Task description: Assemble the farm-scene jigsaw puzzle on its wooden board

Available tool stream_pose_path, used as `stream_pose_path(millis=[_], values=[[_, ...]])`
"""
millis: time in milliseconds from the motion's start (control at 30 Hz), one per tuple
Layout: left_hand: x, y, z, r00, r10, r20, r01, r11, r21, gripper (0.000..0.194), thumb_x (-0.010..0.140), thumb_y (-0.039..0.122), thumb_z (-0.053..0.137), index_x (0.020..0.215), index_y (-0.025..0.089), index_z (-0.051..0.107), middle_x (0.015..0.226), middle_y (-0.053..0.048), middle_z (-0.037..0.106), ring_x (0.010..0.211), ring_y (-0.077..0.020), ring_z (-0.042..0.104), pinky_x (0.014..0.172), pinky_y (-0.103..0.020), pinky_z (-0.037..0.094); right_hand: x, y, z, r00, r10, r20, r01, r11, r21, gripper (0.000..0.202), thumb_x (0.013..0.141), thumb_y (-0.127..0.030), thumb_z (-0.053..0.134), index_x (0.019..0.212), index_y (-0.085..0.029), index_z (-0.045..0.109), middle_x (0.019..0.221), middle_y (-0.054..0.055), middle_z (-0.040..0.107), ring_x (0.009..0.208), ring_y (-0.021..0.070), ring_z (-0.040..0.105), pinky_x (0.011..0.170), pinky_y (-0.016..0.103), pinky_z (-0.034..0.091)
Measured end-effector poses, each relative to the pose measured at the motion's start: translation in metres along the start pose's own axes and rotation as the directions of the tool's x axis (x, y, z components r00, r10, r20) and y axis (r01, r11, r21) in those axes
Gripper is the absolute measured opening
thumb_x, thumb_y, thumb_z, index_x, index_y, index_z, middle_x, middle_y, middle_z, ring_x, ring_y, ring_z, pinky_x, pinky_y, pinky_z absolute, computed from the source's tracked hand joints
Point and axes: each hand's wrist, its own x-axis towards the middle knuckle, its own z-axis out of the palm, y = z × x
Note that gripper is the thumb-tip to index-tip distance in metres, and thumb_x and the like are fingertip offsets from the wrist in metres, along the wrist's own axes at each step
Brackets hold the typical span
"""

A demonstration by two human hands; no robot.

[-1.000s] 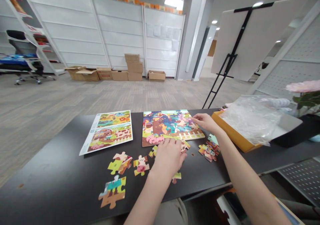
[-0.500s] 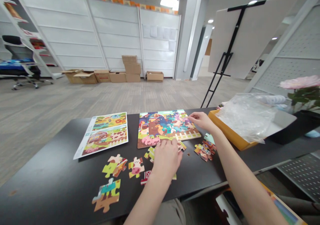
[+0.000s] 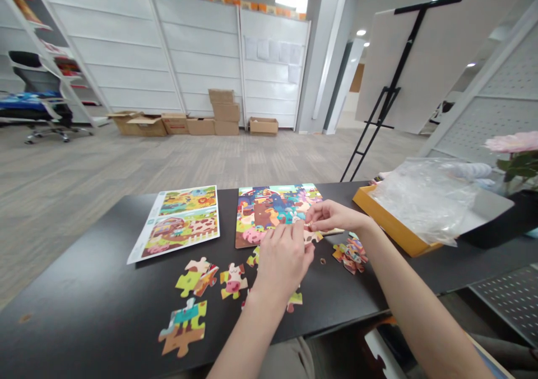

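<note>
A jigsaw puzzle board [image 3: 264, 199] lies at the far edge of the dark table, its picture partly filled with pieces. My left hand [image 3: 282, 258] reaches over the board's near edge, its fingers closed around a spotted puzzle piece [image 3: 311, 237]. From the other side my right hand [image 3: 334, 216] meets it, thumb and fingers pinched at the same piece; the fingertips partly hide it. Left of my hands lie a cow-face piece [image 3: 233, 281], a stack of green and orange pieces [image 3: 195, 278] and joined pieces with a teal patch [image 3: 184, 327].
A printed picture sheet [image 3: 145, 244] lies at the left. Right of the board is a pile of loose pieces [image 3: 351, 254]. A yellow box [image 3: 390, 227] with clear plastic wrap [image 3: 428, 199] stands at the right, before a black flower pot [image 3: 496, 222].
My right hand has moved left and down from the board's right side to my left hand, where its fingers pinch the spotted piece. The view has shifted slightly.
</note>
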Motion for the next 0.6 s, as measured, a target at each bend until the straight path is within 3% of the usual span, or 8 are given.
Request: stream_pose_path(millis=[67, 133, 200, 267, 333, 367, 600], values=[[-0.001, -0.002, 0.003, 0.999, -0.010, -0.036, 0.009, 0.999, -0.038, 0.049, 0.090, 0.028, 0.062, 0.136, 0.017, 0.048, 0.116, -0.013, 0.068, 0.113, -0.0285, 0.063, 0.093, -0.041, 0.052, 0.002, 0.002, -0.001, 0.997, -0.020, -0.069, 0.020, 1.000, -0.001, 0.044, 0.069, -0.050, 0.084, 0.091, -0.017, 0.066, 0.076, 0.001, 0.070, 0.054, 0.0073, 0.052, 0.048, 0.019, 0.034], [-0.002, -0.005, 0.006, 0.998, -0.033, -0.058, 0.028, 0.997, -0.078, 0.069, 0.088, 0.029, 0.065, 0.148, 0.018, 0.033, 0.141, -0.018, 0.055, 0.130, -0.0315, 0.054, 0.101, -0.044, 0.050, 0.003, 0.008, -0.010, 0.967, -0.071, -0.245, 0.069, 0.998, -0.015, 0.046, 0.067, -0.051, 0.085, 0.092, -0.018, 0.065, 0.077, 0.002, 0.071, 0.057, 0.0096, 0.055, 0.050, 0.021, 0.036], [-0.003, -0.010, 0.007, 0.997, -0.055, -0.046, 0.051, 0.995, -0.090, 0.081, 0.087, 0.030, 0.067, 0.154, 0.020, 0.022, 0.155, -0.020, 0.039, 0.139, -0.0345, 0.045, 0.105, -0.048, 0.047, 0.003, 0.019, -0.024, 0.866, -0.118, -0.486, 0.109, 0.993, -0.047, 0.050, 0.065, -0.055, 0.085, 0.093, -0.018, 0.065, 0.076, 0.002, 0.072, 0.058, 0.0111, 0.056, 0.051, 0.022, 0.037], [-0.005, -0.016, 0.007, 0.998, -0.065, -0.009, 0.064, 0.995, -0.077, 0.082, 0.086, 0.029, 0.067, 0.154, 0.020, 0.022, 0.157, -0.020, 0.037, 0.139, -0.0353, 0.044, 0.107, -0.050, 0.045, 0.004, 0.033, -0.039, 0.719, -0.142, -0.681, 0.113, 0.990, -0.087, 0.053, 0.063, -0.060, 0.083, 0.090, -0.018, 0.065, 0.074, 0.003, 0.071, 0.056, 0.0110, 0.052, 0.050, 0.024, 0.035], [-0.006, -0.021, 0.005, 0.998, -0.061, 0.027, 0.063, 0.996, -0.065, 0.076, 0.087, 0.028, 0.065, 0.152, 0.018, 0.026, 0.154, -0.020, 0.040, 0.139, -0.0345, 0.045, 0.108, -0.050, 0.045, 0.005, 0.045, -0.052, 0.614, -0.137, -0.777, 0.084, 0.991, -0.108, 0.056, 0.060, -0.064, 0.083, 0.085, -0.017, 0.066, 0.072, 0.003, 0.070, 0.055, 0.0110, 0.049, 0.049, 0.024, 0.034], [-0.006, -0.024, 0.004, 0.998, -0.058, 0.040, 0.060, 0.996, -0.060, 0.074, 0.088, 0.028, 0.064, 0.152, 0.018, 0.027, 0.153, -0.020, 0.042, 0.138, -0.0341, 0.045, 0.108, -0.050, 0.044, 0.006, 0.051, -0.056, 0.592, -0.126, -0.796, 0.064, 0.992, -0.109, 0.057, 0.058, -0.065, 0.083, 0.085, -0.017, 0.067, 0.071, 0.004, 0.069, 0.056, 0.0115, 0.050, 0.049, 0.025, 0.035], [-0.010, -0.036, -0.005, 0.998, -0.051, 0.032, 0.053, 0.997, -0.051, 0.067, 0.090, 0.028, 0.061, 0.149, 0.021, 0.031, 0.146, -0.016, 0.051, 0.135, -0.0312, 0.048, 0.108, -0.049, 0.045, 0.014, 0.068, -0.066, 0.612, -0.097, -0.785, -0.015, 0.991, -0.134, 0.060, 0.059, -0.067, 0.081, 0.090, -0.016, 0.071, 0.076, 0.007, 0.073, 0.064, 0.0160, 0.060, 0.052, 0.026, 0.040]])
